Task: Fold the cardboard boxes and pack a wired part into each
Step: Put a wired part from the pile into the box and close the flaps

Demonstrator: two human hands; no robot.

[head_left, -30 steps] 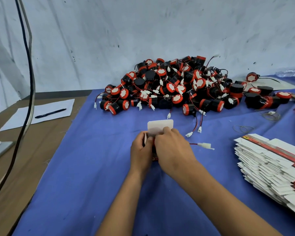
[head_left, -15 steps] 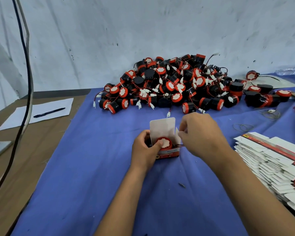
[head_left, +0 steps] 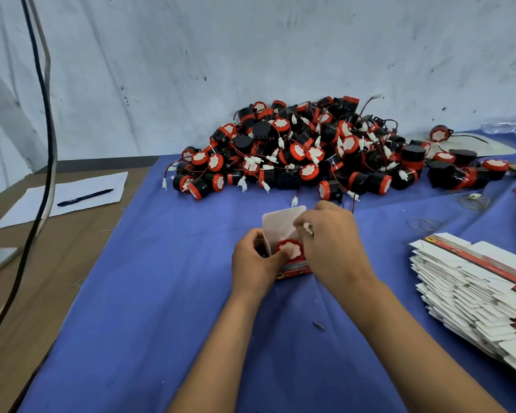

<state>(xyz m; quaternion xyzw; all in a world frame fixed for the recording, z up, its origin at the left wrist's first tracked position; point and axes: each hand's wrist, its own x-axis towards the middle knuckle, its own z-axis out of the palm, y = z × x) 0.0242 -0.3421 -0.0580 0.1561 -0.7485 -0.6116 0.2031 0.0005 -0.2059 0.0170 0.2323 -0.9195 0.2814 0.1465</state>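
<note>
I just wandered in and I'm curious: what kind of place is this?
Probably a small packing workshop. A heap of red-and-black wired parts lies on a blue cloth, a stack of flat unfolded boxes waits alongside, and someone is boxing one part by hand.

A blue cloth (head_left: pixel 149 293) covers most of the brown table (head_left: pixel 18 317). The heap of parts (head_left: pixel 310 150) is black with red rims, white faces, red and black wires and white plugs. The box (head_left: pixel 283 225) is white inside, with a red band and black print on its front. The flat boxes (head_left: pixel 471 293) are white with red stripes. A black pen (head_left: pixel 85 197) lies on white paper (head_left: pixel 63 198). The wall (head_left: pixel 251 49) is pale grey with dark specks.
</note>
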